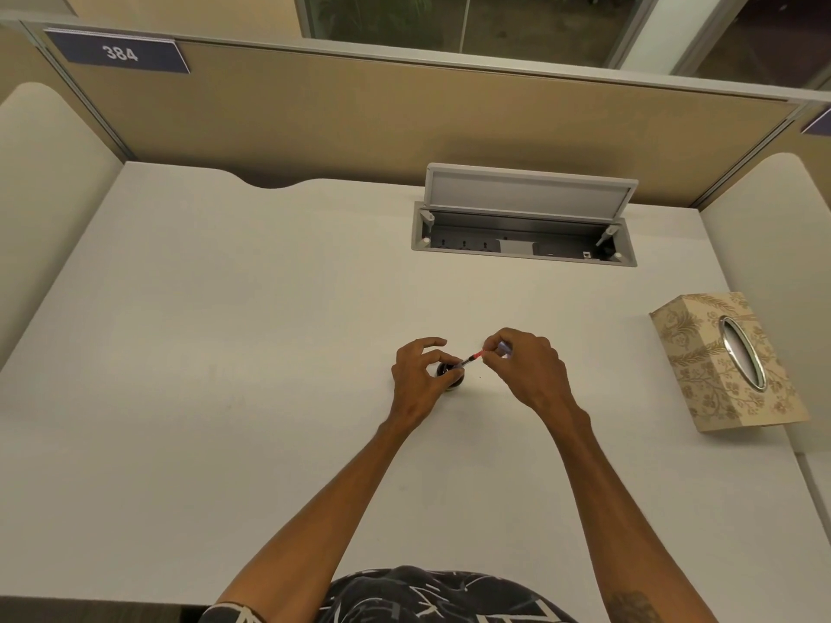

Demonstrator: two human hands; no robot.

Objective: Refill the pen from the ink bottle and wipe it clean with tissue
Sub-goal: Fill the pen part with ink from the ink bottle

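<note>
A small dark ink bottle (451, 376) stands on the white desk (225, 353), mostly hidden by my left hand (420, 377), whose thumb and fingers hold it at the sides. My right hand (526, 368) pinches the rear end of a thin pen (472, 358) with a red and clear barrel. The pen slants down to the left, and its tip rests at the bottle's open mouth. A patterned tissue box (724, 361) with an oval metal-rimmed slot lies at the right of the desk; no tissue shows from it.
An open grey cable hatch (524, 231) with its lid raised is set into the desk behind my hands. Beige partition walls (404, 119) close off the back and both sides. A sign reading 384 (119, 52) hangs at the upper left.
</note>
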